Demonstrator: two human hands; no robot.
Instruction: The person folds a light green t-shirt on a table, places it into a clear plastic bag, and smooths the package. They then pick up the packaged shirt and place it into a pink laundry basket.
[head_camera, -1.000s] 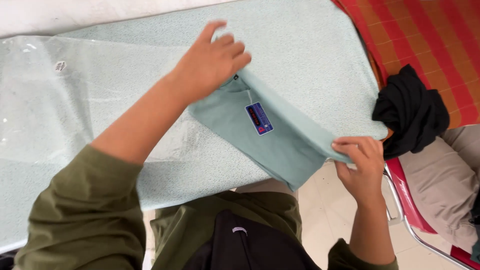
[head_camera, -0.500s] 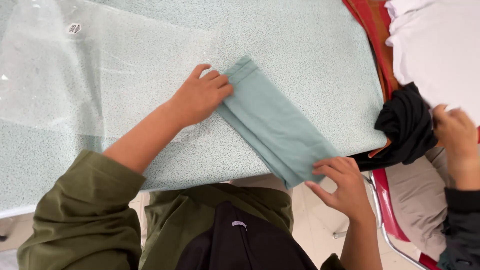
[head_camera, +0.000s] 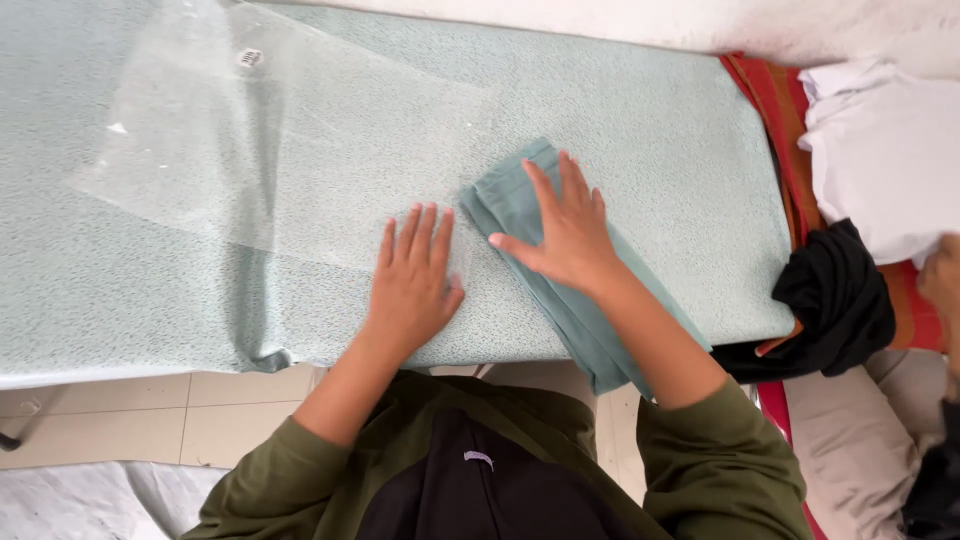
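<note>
**Step in hand.** The folded green cloth (head_camera: 575, 325) is being pressed flat. It lies as a long narrow strip on the speckled green table (head_camera: 650, 120), running at a slant from the middle of the surface to the near edge, where its lower end overhangs.

- The right hand (head_camera: 565, 235) rests palm-down on the upper half of the strip, fingers spread and straight, clamped on nothing.
- The left hand (head_camera: 410, 285) lies flat on the table just beside the strip, fingers together and extended, touching the lower edge of the clear plastic bag (head_camera: 250, 150) (whether it pins the bag or only overlaps it cannot be told).

**Next move, as a judgement.** Any lift of the strip calls for support at both ends, since the overhanging end would sag and open the fold.

**Packages and labels.** The clear plastic bag is flat, empty and rectangular, and covers the far left part of the table. A small pale printed mark (head_camera: 250, 57) sits near its far edge.

**Right edge.** A black garment (head_camera: 835, 300) hangs off the near right corner, a white cloth (head_camera: 890, 160) lies beyond it on a red striped fabric (head_camera: 775, 130), and another person's hand (head_camera: 945, 280) shows at the border.
</note>
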